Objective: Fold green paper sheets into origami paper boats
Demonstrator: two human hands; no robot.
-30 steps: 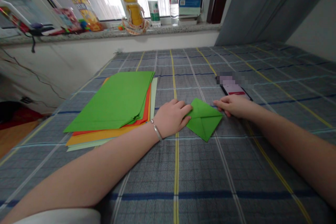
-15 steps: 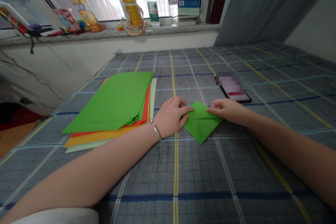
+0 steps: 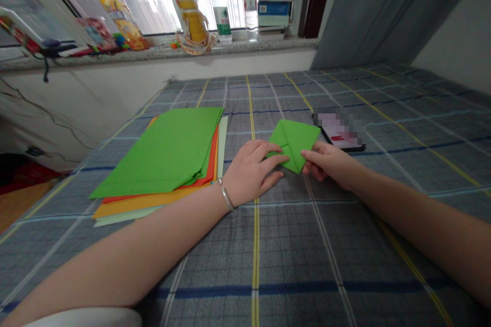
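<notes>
A folded piece of green paper (image 3: 297,140) with visible creases is tilted up a little over the patterned cloth. My right hand (image 3: 330,162) pinches its lower right edge between thumb and fingers. At the paper's left side, my left hand (image 3: 259,166) has its fingers stretched out and apart, with fingertips against the paper's face and the thumb away from it. A silvery bracelet (image 3: 227,197) circles my left wrist.
Left of my hands lies a stack of coloured paper (image 3: 164,148), green on top. A phone (image 3: 341,135) lies just beyond my right hand on the checked cloth (image 3: 215,265). Bottles (image 3: 220,13) and boxes (image 3: 273,7) stand on the windowsill (image 3: 245,47).
The folded green paper has turned and moved away from me, lifting slightly. My right hand has shifted its grip to a lower edge, and my left fingers have spread.
</notes>
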